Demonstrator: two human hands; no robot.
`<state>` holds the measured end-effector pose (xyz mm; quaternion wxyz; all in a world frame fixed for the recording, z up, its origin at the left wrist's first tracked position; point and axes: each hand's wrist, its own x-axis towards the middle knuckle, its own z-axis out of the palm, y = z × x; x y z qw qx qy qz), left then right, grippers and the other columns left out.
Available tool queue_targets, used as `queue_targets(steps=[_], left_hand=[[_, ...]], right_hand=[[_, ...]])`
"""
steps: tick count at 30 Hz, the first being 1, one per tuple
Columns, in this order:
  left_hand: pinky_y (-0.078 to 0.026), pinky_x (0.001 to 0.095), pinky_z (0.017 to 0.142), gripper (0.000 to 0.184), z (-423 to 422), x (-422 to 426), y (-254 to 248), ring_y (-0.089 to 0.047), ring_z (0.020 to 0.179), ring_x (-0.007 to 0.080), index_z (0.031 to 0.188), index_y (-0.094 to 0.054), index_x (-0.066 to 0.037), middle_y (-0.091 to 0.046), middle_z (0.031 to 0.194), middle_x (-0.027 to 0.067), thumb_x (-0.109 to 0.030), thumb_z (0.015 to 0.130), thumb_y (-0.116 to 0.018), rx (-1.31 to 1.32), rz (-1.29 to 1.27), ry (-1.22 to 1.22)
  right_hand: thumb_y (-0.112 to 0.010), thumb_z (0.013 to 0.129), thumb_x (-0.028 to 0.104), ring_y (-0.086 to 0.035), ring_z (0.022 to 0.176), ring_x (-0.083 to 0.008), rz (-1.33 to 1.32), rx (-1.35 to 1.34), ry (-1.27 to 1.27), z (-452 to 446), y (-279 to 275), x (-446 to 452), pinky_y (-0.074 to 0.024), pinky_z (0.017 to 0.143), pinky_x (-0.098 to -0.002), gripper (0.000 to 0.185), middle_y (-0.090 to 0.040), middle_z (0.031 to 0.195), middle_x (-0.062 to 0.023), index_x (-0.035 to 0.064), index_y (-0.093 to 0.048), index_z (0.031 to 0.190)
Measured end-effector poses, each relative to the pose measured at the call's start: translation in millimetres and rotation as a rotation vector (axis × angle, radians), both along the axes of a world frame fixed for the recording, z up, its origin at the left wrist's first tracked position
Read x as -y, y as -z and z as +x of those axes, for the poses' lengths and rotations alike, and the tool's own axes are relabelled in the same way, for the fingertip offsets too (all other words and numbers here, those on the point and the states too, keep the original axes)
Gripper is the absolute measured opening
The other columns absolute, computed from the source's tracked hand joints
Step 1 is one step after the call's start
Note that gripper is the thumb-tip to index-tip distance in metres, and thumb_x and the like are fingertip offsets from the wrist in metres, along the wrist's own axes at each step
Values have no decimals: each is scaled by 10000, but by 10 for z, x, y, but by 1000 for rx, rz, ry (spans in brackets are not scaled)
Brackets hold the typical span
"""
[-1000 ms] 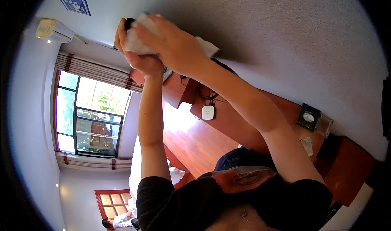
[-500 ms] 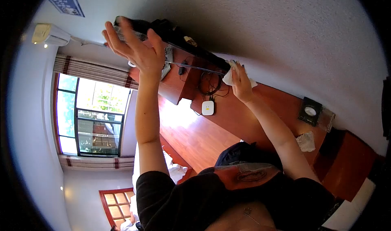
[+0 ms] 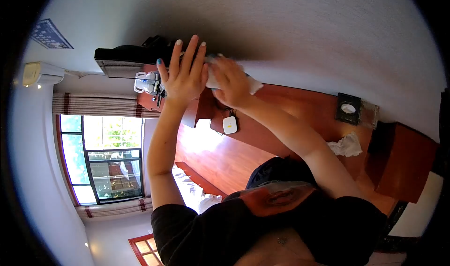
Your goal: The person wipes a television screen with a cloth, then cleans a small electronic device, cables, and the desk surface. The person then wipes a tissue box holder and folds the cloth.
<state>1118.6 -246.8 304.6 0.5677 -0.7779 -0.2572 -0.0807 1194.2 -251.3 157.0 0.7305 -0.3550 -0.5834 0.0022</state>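
Observation:
My left hand [image 3: 185, 80] is raised with its fingers spread and nails towards me, in front of a black flat screen [image 3: 124, 55] seen nearly edge-on. Whether it touches the screen I cannot tell. Beside it, my right hand [image 3: 232, 83] has its fingers over a white tissue or cloth [image 3: 254, 84] at the screen's near end. That hand is partly smeared by motion. The tissue sticks out past the hand, and the rest of it is hidden.
A reddish-brown desk [image 3: 286, 109] runs along the wall. On it are a white square box [image 3: 230, 125], a black tissue box [image 3: 348, 108] and a crumpled white tissue [image 3: 347, 145]. White plastic items [image 3: 146, 83] lie below the screen. A window [image 3: 103, 155] is at left.
The view has shifted. My left hand has come down from beyond the screen and sits closer to my right hand. My right hand, with the white tissue, has moved left along the screen.

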Motion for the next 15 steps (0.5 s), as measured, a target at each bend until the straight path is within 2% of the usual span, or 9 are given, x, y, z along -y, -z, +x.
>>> queue_targets(steps=[1,4,5,9,13,15], left_hand=[[34,440,1096,391,-7,5,-35,-459,1195,200,1075,-651,-182,-555,1240,-10,-350,904,-342,5,-60,45],[33,407,1099,506,-38,-32,-110,-479,1179,203,1084,-647,-135,-598,1179,21,-350,947,-211,187,-326,290],[39,383,1102,572,-22,-29,-124,-491,1167,204,1089,-644,-106,-625,1129,39,-350,961,-142,158,-316,302],[65,385,1104,565,-2,-27,-71,-489,1169,195,1087,-646,-123,-624,1131,22,-364,960,-151,147,-261,287],[67,393,1103,538,-21,-56,-52,-496,1157,194,1099,-642,-126,-628,1124,13,-362,959,-179,141,-236,310],[65,398,1102,524,-28,-85,-23,-502,1148,194,1104,-641,-131,-630,1120,9,-366,958,-196,146,-227,333]], right_hand=[[-610,725,221,-463,1159,-368,-10,-31,-3,-32,-183,-4,-372,957,-499,566,-469,1254,-196,41,-474,1244],[-586,754,211,-477,1150,-352,16,-92,-12,-92,-436,6,-376,956,-493,523,-483,1245,-179,58,-483,1244],[-576,763,202,-482,1146,-348,38,-105,-15,-81,-436,0,-376,956,-492,509,-490,1240,-174,65,-485,1245],[-535,805,156,-498,1127,-349,38,-76,-21,-48,-204,-15,-374,961,-492,463,-519,1209,-160,88,-460,1257],[-528,819,93,-472,1152,-361,4,1,68,-142,739,-149,-357,983,-491,487,-488,1244,-160,95,-386,1285],[-523,823,63,-452,1173,-367,-124,16,61,-64,1012,-26,-342,996,-494,494,-467,1267,-170,87,-367,1292]])
